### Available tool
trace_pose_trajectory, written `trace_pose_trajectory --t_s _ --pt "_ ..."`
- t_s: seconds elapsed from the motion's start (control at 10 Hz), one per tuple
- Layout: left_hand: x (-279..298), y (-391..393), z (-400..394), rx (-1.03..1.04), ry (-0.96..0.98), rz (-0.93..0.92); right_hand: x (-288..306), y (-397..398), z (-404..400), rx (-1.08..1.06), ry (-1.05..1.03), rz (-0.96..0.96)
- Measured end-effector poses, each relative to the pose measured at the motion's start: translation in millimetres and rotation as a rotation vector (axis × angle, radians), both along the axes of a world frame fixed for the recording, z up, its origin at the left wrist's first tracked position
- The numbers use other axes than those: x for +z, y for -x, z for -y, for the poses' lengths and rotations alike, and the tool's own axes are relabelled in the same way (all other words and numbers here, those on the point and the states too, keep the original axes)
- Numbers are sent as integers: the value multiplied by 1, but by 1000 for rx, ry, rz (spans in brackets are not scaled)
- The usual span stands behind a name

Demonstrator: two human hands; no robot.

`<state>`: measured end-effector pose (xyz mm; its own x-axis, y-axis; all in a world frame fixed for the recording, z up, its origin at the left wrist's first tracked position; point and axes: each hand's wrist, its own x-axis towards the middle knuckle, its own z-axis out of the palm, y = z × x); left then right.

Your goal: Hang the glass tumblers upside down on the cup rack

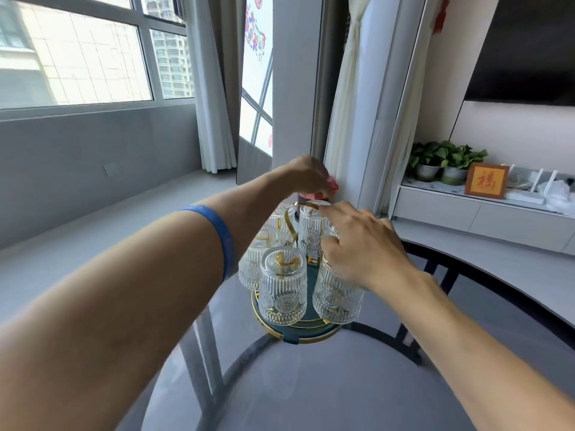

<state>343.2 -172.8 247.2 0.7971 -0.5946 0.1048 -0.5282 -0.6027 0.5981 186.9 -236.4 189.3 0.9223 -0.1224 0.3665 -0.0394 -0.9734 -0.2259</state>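
1. Round glass table (311, 384) – grey top, dark frame visible through it.
2. Large window (84, 51), upper left; tower blocks outside.
3. Grey curtain (214, 88) hangs beside the window; cream curtain (351, 98) tied back, right of centre.
4. Low white cabinet (466, 213), right: two potted plants (445, 160), framed red-and-gold character plaque (487, 181) just beside them.
5. Dark screen (529, 48) on the wall above – upper right.

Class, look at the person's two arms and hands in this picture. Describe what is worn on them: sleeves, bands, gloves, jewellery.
Both forearms are bare: no sleeves show in the frame and neither hand wears a glove. The left arm carries a thin blue band wrapped around the forearm. The right arm has nothing on it. No rings or watch are visible on the left hand or the right hand.
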Motion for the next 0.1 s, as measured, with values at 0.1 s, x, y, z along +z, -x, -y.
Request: trace_pose_trajectory --t_s 0.1 --pt "-11 16 -32 55 284 127 4 -3 -2 -29 -1 -21"
